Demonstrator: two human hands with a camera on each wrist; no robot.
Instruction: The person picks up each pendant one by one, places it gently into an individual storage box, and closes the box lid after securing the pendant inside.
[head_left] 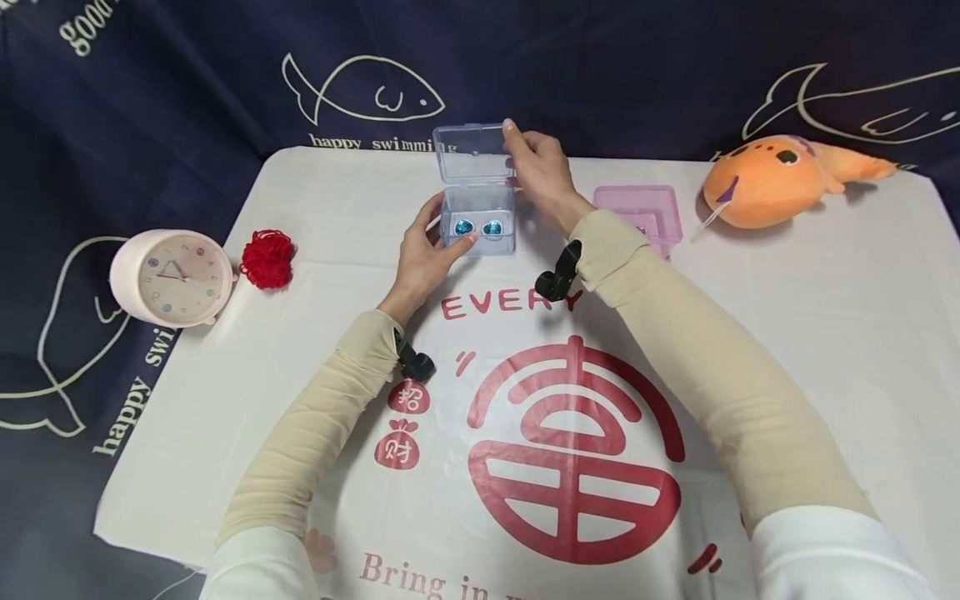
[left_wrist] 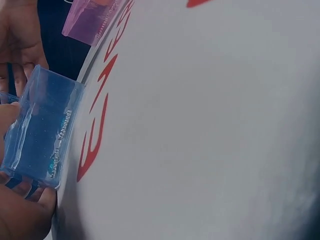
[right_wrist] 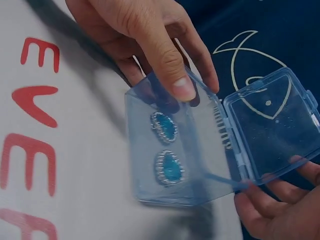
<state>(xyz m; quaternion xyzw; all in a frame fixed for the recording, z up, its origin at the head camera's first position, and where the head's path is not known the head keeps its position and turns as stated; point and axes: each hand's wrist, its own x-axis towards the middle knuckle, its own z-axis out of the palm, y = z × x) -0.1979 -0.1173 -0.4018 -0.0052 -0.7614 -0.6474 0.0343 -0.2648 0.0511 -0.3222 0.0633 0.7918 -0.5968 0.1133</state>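
Note:
A small see-through blue plastic box (head_left: 480,242) with a hinged lid (head_left: 472,154) stands at the far side of the table, lid raised. Inside lie two blue teardrop-shaped gems (right_wrist: 170,167) with sparkling clear edging. My left hand (head_left: 427,260) grips the box from its left, the thumb over the front rim and the fingers along the side, as the right wrist view also shows (right_wrist: 150,45). With my right hand (head_left: 546,171) I hold the lid at its right edge, thumb near the top corner; some of those fingers are hidden behind it.
To the right of the box is an open pink plastic box (head_left: 637,204), partly behind my right sleeve. An orange plush toy (head_left: 765,183) lies at the far right. On the left are a round-faced clock (head_left: 176,279) and a red yarn bundle (head_left: 267,260). A dark printed cloth (head_left: 600,75) hangs behind.

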